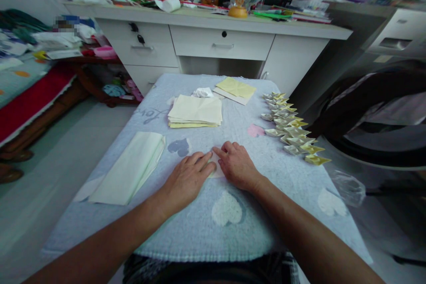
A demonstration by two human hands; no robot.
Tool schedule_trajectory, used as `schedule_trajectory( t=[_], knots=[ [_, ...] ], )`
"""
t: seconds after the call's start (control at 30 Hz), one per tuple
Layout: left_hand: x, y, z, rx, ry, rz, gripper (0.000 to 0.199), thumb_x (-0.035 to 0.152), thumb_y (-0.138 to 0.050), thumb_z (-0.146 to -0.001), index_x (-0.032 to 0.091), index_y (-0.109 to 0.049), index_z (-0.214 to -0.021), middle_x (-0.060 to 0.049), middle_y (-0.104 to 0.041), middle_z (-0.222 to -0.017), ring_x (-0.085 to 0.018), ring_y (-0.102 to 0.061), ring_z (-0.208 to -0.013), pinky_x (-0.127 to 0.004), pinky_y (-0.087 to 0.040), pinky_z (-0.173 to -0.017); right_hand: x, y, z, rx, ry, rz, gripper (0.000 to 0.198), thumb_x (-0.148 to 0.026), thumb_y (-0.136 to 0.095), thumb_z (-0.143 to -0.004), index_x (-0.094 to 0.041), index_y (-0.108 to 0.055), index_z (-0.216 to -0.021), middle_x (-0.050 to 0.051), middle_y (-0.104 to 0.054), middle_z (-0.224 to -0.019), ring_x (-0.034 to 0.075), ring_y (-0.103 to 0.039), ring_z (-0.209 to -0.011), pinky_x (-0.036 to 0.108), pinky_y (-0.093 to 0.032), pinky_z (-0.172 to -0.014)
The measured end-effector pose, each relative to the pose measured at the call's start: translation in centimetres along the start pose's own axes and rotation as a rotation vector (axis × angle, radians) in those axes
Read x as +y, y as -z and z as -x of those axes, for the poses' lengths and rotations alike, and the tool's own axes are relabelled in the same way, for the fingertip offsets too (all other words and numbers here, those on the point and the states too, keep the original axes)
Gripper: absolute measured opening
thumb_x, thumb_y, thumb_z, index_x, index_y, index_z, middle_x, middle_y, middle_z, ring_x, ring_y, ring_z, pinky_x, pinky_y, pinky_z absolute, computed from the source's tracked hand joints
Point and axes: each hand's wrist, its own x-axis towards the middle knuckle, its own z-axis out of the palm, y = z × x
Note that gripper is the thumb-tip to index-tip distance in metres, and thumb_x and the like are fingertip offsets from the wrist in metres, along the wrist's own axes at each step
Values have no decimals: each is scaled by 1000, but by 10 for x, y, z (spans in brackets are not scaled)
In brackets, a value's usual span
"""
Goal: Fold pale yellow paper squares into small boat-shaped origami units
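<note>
A small pale piece of folded paper (217, 170) lies on the cloth-covered table, mostly hidden under my hands. My left hand (188, 175) rests flat over its left side, fingers stretched out and pressing down. On the right side, my right hand (237, 164) bears on the paper with index finger and thumb, its other fingers curled in. A stack of cream and yellow paper sheets (195, 110) sits just beyond. Folded paper boats (289, 128) stand in rows at the right edge. To the left lies a larger folded pile of pale paper (128, 168).
Yellow and white sheets (234, 90) and a crumpled white tissue (203, 92) lie at the table's far end. Behind stands a white cluttered desk (219, 44). A front-loading washing machine (382, 44) is at right, a bed (36, 93) at left.
</note>
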Motion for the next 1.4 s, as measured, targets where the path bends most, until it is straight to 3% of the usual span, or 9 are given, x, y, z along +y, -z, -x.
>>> schedule_trajectory(
  t=[0.43, 0.57, 0.63, 0.8, 1.03, 1.2, 1.4],
  knots=[
    [0, -4, 41, 41, -10, -65, 37, 5, -46, -87, 21, -61, -116, -11, -56, -133, -28, -52, -115, -43, -50, -91, 1, 0, 0, 3, 3, -22, 41, -24, -48, -92, -24, -51, -133, 10, -56, -110, 24, -47, -96, 36, -37, -81],
    [-3, 5, 45, 54, -28, -36, 38, 2, -44, -85, 18, -63, -114, -12, -61, -128, -27, -54, -110, -43, -49, -90, 1, -1, 0, -2, 1, -26, 42, -24, -48, -92, -24, -50, -134, 10, -56, -111, 24, -47, -96, 35, -37, -81],
    [-5, 13, 40, 58, -31, 19, 38, 1, -44, -85, 18, -63, -114, -12, -64, -122, -26, -56, -107, -43, -49, -89, 1, -1, 0, 0, 1, -25, 42, -24, -48, -92, -25, -51, -133, 10, -56, -111, 23, -47, -96, 35, -37, -81],
    [-11, 33, 8, -36, 32, 107, 22, 11, -49, -88, 18, -66, -100, -6, -68, -78, -23, -58, -80, -38, -48, -74, 0, -1, 0, 0, -7, -16, 41, -24, -49, -91, -25, -52, -132, 10, -56, -109, 24, -48, -96, 35, -37, -80],
    [-13, 25, -32, -65, 26, 153, 13, 14, -54, -86, 19, -66, -85, -4, -65, -81, -20, -59, -79, -34, -46, -75, 1, 0, 0, 2, -4, -13, 37, -23, -47, -92, -26, -55, -128, 9, -56, -106, 23, -47, -93, 34, -37, -79],
    [-12, 12, -34, 5, 47, 180, 16, 18, -50, -91, 18, -66, -89, -4, -63, -85, -19, -57, -84, -31, -46, -78, 0, 1, 0, -7, -4, -17, 43, -23, -47, -92, -27, -49, -134, 9, -56, -107, 24, -47, -95, 34, -37, -79],
    [-14, -3, -30, 108, 59, 274, 16, 17, -52, -90, 19, -65, -100, -4, -61, -94, -19, -55, -90, -32, -46, -83, 9, -3, 1, 45, -42, -55, 42, -21, -50, -89, -16, -52, -131, 11, -56, -110, 24, -46, -97, 35, -38, -88]
  ],
)
